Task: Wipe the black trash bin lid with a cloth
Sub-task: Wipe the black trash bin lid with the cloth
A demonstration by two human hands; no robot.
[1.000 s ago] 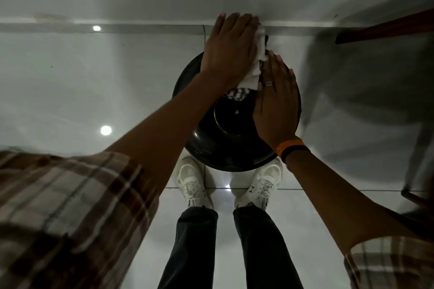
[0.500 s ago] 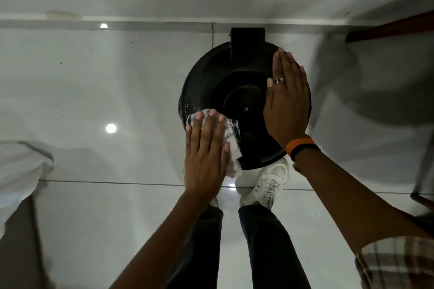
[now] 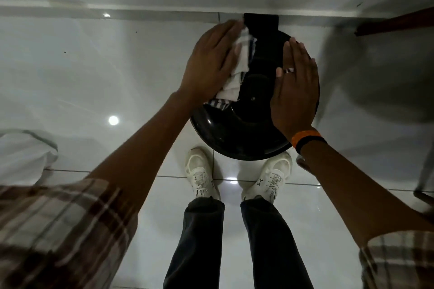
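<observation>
Glossy white floor tiles surround the round black trash bin lid, which sits just ahead of two white sneakers. Left hand, arm stretched forward, presses a crumpled white cloth flat against the lid's far-left side. Right hand lies palm-down with fingers extended on the lid's right side, gripping nothing.
</observation>
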